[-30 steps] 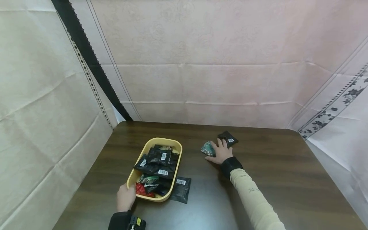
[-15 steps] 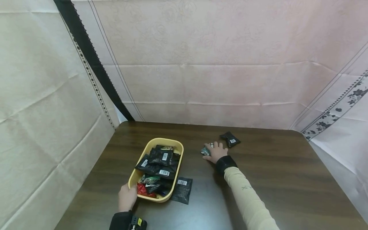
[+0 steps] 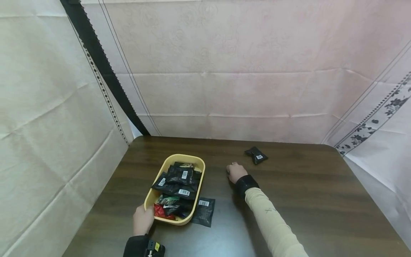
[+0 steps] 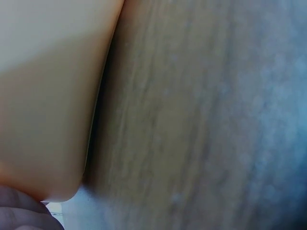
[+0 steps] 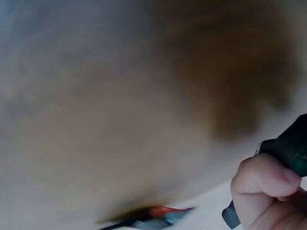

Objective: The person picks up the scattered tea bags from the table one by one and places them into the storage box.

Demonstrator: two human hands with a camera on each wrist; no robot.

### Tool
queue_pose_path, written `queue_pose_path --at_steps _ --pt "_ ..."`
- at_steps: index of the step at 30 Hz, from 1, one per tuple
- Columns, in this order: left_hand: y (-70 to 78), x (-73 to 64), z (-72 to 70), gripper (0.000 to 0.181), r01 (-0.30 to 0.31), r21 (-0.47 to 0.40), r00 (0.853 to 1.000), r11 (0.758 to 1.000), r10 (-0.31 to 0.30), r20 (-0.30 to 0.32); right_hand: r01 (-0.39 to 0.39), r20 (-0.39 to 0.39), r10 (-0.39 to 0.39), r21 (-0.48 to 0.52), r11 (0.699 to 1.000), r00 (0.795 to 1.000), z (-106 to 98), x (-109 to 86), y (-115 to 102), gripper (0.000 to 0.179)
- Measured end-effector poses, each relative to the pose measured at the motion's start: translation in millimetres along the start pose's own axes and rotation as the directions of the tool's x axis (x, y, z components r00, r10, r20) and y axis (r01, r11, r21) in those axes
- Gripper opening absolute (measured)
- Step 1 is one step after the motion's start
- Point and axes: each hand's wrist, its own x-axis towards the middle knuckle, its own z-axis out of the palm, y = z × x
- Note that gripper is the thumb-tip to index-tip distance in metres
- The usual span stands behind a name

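A yellow plastic basket (image 3: 200,185) stands left of centre in the head view, filled with black packets (image 3: 178,175) bearing white labels and a red packet (image 3: 162,212). My left hand (image 3: 143,220) grips its near left corner; in the left wrist view the fingers (image 4: 21,211) lie against the basket wall (image 4: 48,105). Further right, my right hand (image 3: 237,172) is curled over the table. In the right wrist view its thumb (image 5: 264,175) pinches a small dark-green packet (image 5: 292,146), mostly hidden by the hand in the head view.
A black packet (image 3: 257,155) lies beyond the right hand. Another flat black packet (image 3: 204,212) lies against the basket's right side. A dark item with red and silver parts (image 5: 160,219) shows low in the right wrist view. Hanging cloth (image 3: 224,92) borders the brown table (image 3: 305,200).
My right hand has moved left, away from the far black packet, and its spread fingers have closed round the small teal packet. The left hand and basket have stayed in place.
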Motion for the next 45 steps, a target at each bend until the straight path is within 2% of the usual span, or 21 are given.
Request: queue_pose_path --at_steps 4,9,12,16,19,21,23,25,26,30,36,40,45 --pt "0.3 0.6 -0.5 0.041 -0.006 -0.011 1.000 1.000 0.005 -0.012 0.053 -0.032 -0.051 0.040 0.998 0.998 -18 7.6 -20 0.014" --pt "2.4 0.9 -0.8 0.042 0.012 -0.015 1.000 1.000 -0.013 -0.005 0.160 -0.054 -0.158 0.052 0.986 0.986 -51 16.8 -65 0.021" --pt "3.3 1.4 -0.5 0.042 0.016 -0.013 1.000 1.000 -0.016 -0.002 0.202 -0.006 -0.202 0.061 0.977 0.979 -68 18.4 -96 0.022" --pt "4.0 2.2 0.5 0.042 0.020 -0.013 1.000 1.000 -0.020 0.001 0.233 0.109 -0.238 0.050 0.971 0.965 -80 18.4 -134 0.024" --pt "5.1 2.4 2.0 0.041 0.020 -0.010 1.000 1.000 -0.020 0.003 0.259 0.173 -0.261 0.035 0.965 0.950 -83 17.4 -153 0.043" --pt "5.6 2.5 3.3 0.041 0.016 -0.008 1.000 1.000 -0.016 0.007 0.268 0.191 -0.272 0.047 0.962 0.943 -83 15.9 -161 0.066" --pt "6.1 2.4 4.6 0.041 0.013 -0.009 1.000 1.000 -0.012 0.012 0.268 0.174 -0.278 0.078 0.960 0.945 -82 14.4 -164 0.090" --pt "6.4 2.0 5.2 0.041 0.012 -0.012 1.000 1.000 -0.011 0.012 0.271 0.135 -0.282 0.099 0.958 0.950 -80 13.6 -163 0.106" --pt "6.6 1.8 5.2 0.041 0.011 -0.013 1.000 1.000 -0.011 0.011 0.272 0.108 -0.283 0.104 0.957 0.953 -79 13.4 -162 0.109" --pt "6.0 1.3 3.3 0.040 -0.003 -0.007 1.000 1.000 0.003 -0.008 0.290 0.025 -0.293 0.086 0.953 0.956 -72 14.2 -151 0.105" --pt "2.7 2.8 0.7 0.040 -0.011 0.001 1.000 1.000 0.011 -0.018 0.244 0.002 -0.247 0.129 0.961 0.969 -60 16.2 -125 0.099" --pt "0.3 3.2 0.6 0.041 -0.002 -0.001 1.000 1.000 0.002 -0.008 0.171 -0.024 -0.169 0.094 0.981 0.985 -51 15.3 -91 0.091" --pt "-1.0 2.7 1.2 0.041 0.013 0.004 1.000 1.000 -0.013 0.003 0.022 -0.055 -0.020 0.021 1.000 0.998 -41 10.6 -28 0.084"
